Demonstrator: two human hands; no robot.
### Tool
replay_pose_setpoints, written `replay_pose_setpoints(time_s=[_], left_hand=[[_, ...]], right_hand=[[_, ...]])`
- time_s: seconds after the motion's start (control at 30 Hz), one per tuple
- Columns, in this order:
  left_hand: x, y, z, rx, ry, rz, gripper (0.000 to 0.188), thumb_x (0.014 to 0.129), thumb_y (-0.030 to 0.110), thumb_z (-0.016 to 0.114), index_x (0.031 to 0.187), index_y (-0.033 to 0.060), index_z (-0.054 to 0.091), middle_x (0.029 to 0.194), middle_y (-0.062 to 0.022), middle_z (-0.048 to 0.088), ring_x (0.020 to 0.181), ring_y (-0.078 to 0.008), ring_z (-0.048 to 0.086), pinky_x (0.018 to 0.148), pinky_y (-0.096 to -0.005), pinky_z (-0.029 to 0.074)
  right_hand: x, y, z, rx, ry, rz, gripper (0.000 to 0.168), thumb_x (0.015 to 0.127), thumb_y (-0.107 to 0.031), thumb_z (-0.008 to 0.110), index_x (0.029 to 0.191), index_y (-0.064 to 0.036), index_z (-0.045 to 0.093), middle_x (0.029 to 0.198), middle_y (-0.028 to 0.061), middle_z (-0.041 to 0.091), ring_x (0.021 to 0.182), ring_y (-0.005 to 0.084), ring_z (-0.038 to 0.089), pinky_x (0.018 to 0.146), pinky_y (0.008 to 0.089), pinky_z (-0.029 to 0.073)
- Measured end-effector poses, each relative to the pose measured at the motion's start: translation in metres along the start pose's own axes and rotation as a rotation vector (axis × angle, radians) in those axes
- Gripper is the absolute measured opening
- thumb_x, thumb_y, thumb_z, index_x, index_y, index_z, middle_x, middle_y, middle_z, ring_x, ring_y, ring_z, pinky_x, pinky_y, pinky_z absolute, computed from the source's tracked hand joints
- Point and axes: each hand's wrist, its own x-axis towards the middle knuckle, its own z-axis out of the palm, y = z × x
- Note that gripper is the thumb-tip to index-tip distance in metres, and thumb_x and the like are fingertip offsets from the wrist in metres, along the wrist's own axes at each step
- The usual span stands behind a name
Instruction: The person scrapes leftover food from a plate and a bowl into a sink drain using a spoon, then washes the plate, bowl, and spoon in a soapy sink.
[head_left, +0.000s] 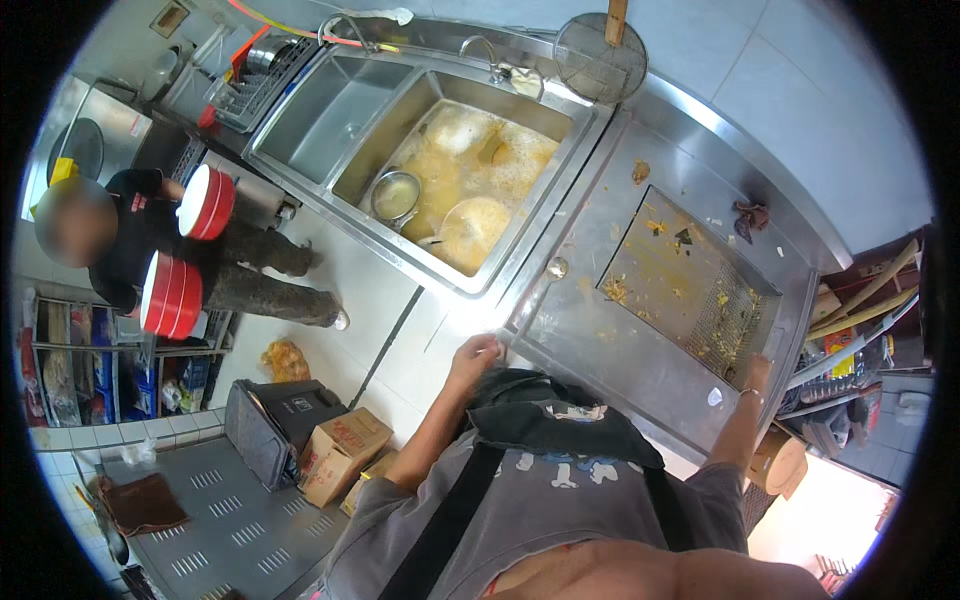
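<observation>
My left hand is beside the front left corner of the stainless steel counter, with its fingers partly curled. Whether it touches the counter edge is unclear. My right hand reaches to the near right corner of the counter's recessed basin, beside a perforated metal strainer plate. Its fingertips are hard to make out, and I cannot tell if they hold anything. Yellowish food scraps lie scattered in the basin and over the perforations. A round metal ladle or spoon lies left of the basin.
A double sink holds cloudy water with bowls and a pot. A mesh skimmer hangs behind. At left, a person carries red-and-white containers. A black bin and cardboard box stand behind left.
</observation>
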Motion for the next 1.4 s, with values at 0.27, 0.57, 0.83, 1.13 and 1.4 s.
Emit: replay_pose_setpoints(time_s=[0.27, 0.57, 0.83, 1.13, 1.4], left_hand=[[0.020, 0.017, 0.049, 0.341, -0.227, 0.145, 0.019, 0.084, 0.019, 0.065, 0.091, 0.0022, 0.060, 0.078, -0.0005, 0.060, 0.069, -0.0084, 0.055, 0.063, -0.0219, 0.045], [0.022, 0.062, 0.149, 0.093, -0.550, -0.125, 0.032, 0.087, 0.034, 0.060, 0.074, 0.0060, 0.054, 0.065, 0.0000, 0.053, 0.059, -0.0109, 0.052, 0.064, -0.0253, 0.047], [0.014, 0.109, 0.167, -0.953, -0.868, -0.306, 0.073, 0.089, 0.063, 0.021, 0.141, 0.0121, 0.031, 0.145, -0.0077, 0.032, 0.135, -0.0277, 0.027, 0.108, -0.0512, 0.022], [0.011, 0.105, 0.154, -1.058, -0.791, -0.250, 0.071, 0.091, 0.059, 0.027, 0.141, 0.0088, 0.028, 0.148, -0.0082, 0.026, 0.138, -0.0278, 0.019, 0.111, -0.0503, 0.015], [0.025, 0.082, 0.108, -1.123, -0.559, -0.376, 0.056, 0.090, 0.046, 0.047, 0.130, 0.0059, 0.042, 0.130, -0.0119, 0.048, 0.123, -0.0252, 0.043, 0.103, -0.0433, 0.033]], right_hand=[[-0.103, -0.262, -0.086, 0.635, 0.322, -0.181, 0.021, 0.082, -0.004, 0.055, 0.102, 0.000, 0.059, 0.102, 0.0158, 0.060, 0.095, 0.0295, 0.058, 0.082, 0.0353, 0.047], [-0.188, -0.362, -0.188, 0.882, -0.053, -0.258, 0.020, 0.083, -0.005, 0.052, 0.101, 0.000, 0.059, 0.092, 0.0165, 0.060, 0.090, 0.0320, 0.059, 0.077, 0.0379, 0.046], [-0.205, -0.373, -0.199, 0.882, -0.002, -0.278, 0.020, 0.085, -0.008, 0.052, 0.102, -0.001, 0.060, 0.095, 0.0171, 0.061, 0.085, 0.0333, 0.060, 0.075, 0.0377, 0.047], [-0.194, -0.402, -0.202, 0.988, -0.091, -0.339, 0.019, 0.086, -0.009, 0.052, 0.103, -0.004, 0.060, 0.094, 0.0143, 0.062, 0.084, 0.0311, 0.062, 0.071, 0.0358, 0.049], [-0.192, -0.446, -0.211, 0.993, -0.151, -0.447, 0.021, 0.087, -0.010, 0.052, 0.106, -0.003, 0.059, 0.095, 0.0135, 0.063, 0.083, 0.0308, 0.062, 0.071, 0.0355, 0.049]])
